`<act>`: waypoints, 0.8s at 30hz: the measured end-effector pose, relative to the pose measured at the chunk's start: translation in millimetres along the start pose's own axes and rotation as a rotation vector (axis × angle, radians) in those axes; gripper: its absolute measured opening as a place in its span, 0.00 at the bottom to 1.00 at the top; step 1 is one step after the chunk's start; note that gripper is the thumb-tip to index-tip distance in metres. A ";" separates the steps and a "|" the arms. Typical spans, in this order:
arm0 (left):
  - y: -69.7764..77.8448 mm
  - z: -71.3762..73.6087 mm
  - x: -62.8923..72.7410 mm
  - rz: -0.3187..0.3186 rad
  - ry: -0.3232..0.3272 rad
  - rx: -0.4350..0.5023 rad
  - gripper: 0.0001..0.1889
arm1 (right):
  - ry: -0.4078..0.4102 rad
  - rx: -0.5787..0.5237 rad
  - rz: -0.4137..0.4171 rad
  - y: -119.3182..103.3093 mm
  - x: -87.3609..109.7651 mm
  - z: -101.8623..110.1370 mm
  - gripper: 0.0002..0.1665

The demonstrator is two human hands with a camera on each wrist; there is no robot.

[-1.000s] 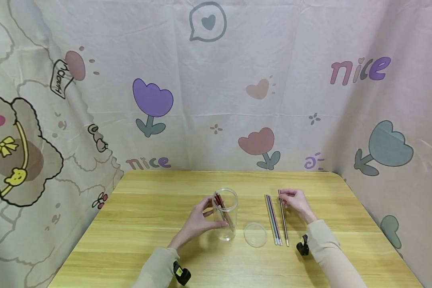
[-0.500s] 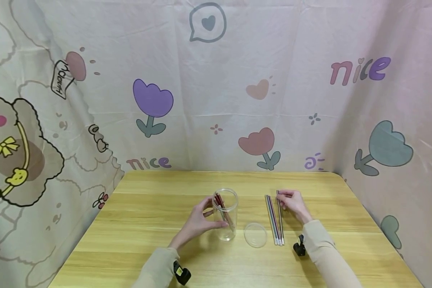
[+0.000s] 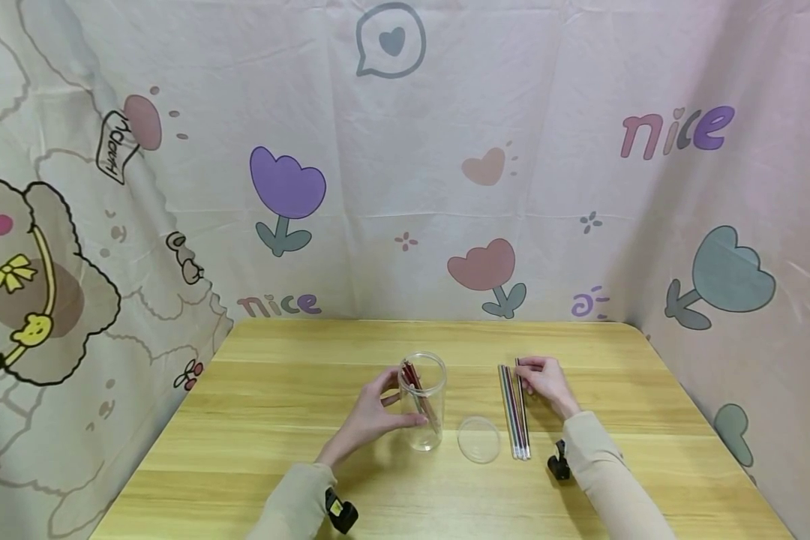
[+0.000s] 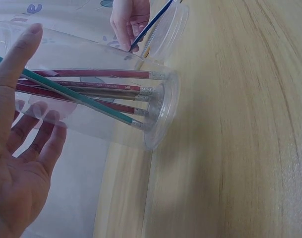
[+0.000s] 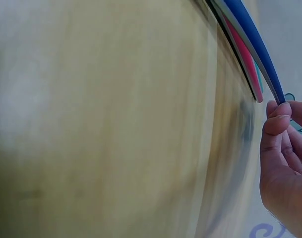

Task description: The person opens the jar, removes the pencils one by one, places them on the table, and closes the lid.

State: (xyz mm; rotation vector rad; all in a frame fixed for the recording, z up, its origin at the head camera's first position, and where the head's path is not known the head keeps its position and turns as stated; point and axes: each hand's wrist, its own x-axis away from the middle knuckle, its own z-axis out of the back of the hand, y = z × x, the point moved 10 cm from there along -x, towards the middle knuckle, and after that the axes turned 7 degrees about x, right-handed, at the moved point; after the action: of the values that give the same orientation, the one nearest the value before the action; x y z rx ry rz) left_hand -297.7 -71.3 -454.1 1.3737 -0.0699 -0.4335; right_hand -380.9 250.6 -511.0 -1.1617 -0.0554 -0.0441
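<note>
Right hand [image 3: 545, 381] has slid left, bringing the blue pencil [image 5: 260, 47] in beside the pencil row [image 3: 511, 409]!
Head: left hand [image 3: 371, 409] wraps the clear jar [image 3: 439, 409]. Left wrist: leaning pencils [image 4: 108, 86] inside it. Right wrist: thumb and finger clamped on the blue one's end.

This is looking like a curtained table corner, home or studio being unclear: printed cloth [image 3: 385, 187] is hanging around the wooden table [image 3: 263, 405] from nine to three o'clock.

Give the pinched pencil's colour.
The pinched pencil is blue with a greyish stripe; right wrist view shows it best.
</note>
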 end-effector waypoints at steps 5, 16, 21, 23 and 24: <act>-0.7 0.1 -0.2 -0.001 0.003 -0.011 0.41 | -0.003 0.011 -0.002 1.9 -1.7 -1.7 0.22; -1.3 0.5 0.3 0.005 0.005 -0.008 0.40 | -0.033 0.039 -0.017 4.2 0.9 -5.0 0.24; -0.6 0.2 0.3 0.004 0.003 -0.014 0.42 | -0.030 0.058 -0.010 5.5 0.2 -5.1 0.24; -0.6 0.1 0.3 0.000 0.002 -0.015 0.42 | -0.027 0.078 -0.004 5.6 0.1 -5.3 0.23; -0.5 0.1 0.3 -0.002 0.002 -0.016 0.42 | -0.021 0.086 -0.004 5.8 -0.1 -5.1 0.23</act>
State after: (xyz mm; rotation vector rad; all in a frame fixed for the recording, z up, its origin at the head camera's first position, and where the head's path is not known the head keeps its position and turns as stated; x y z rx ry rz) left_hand -297.6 -71.6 -454.6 1.3586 -0.0637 -0.4339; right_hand -380.5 248.3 -518.4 -1.0759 -0.0779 -0.0325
